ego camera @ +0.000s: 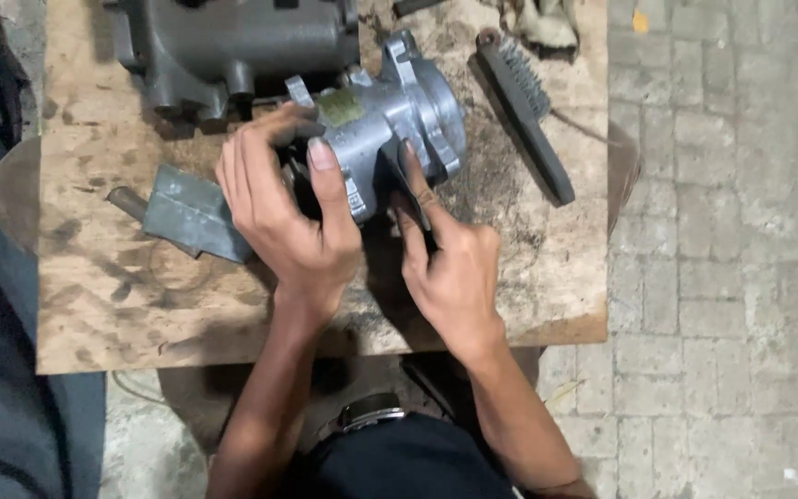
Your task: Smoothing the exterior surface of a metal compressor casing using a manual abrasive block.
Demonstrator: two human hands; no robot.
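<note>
A grey cast-metal housing (399,120) lies on its side on a stained wooden board (103,305). My left hand (284,208) wraps around its near, left end, thumb laid along the body. My right hand (450,263) is just right of it, index finger and thumb pinched against the housing's lower edge; something thin and dark may be between the fingers, but I cannot tell what.
A larger grey metal casting (233,46) stands at the board's far edge. A flat grey metal piece with a stub handle (187,214) lies left of my left hand. A dark brush (524,106) lies to the right. Paving stones (722,249) surround the board.
</note>
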